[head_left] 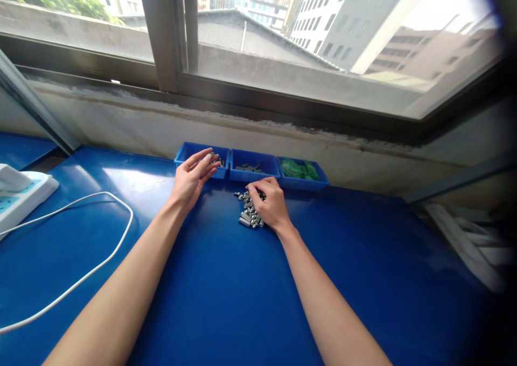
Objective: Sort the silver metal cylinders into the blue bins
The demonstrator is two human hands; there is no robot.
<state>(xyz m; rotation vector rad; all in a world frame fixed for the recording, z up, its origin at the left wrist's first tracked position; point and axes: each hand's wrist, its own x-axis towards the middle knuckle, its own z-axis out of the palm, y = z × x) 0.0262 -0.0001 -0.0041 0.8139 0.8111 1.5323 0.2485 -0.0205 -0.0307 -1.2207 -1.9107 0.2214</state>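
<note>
Above the left blue bin point(183, 152) is my left hand point(191, 175), its thumb and fingers drawn together. A small piece seems to sit at those fingertips, too small to name. Small metal parts point(220, 162) lie in that bin under the fingers. My right hand point(269, 200) reaches down to a loose pile of small metal screws and cylindrical pieces point(249, 215) on the blue table. Its thumb and forefinger are pinched at the pile's far side, and what they hold is hidden. The hand covers part of the pile.
Beside the left bin stand a middle blue bin point(254, 159) of dark metal pieces and a right blue bin point(302, 183) of green pieces, all along the wall below a window. A white cable point(109, 255) and a power strip point(28, 191) lie on the left of the table point(226, 296).
</note>
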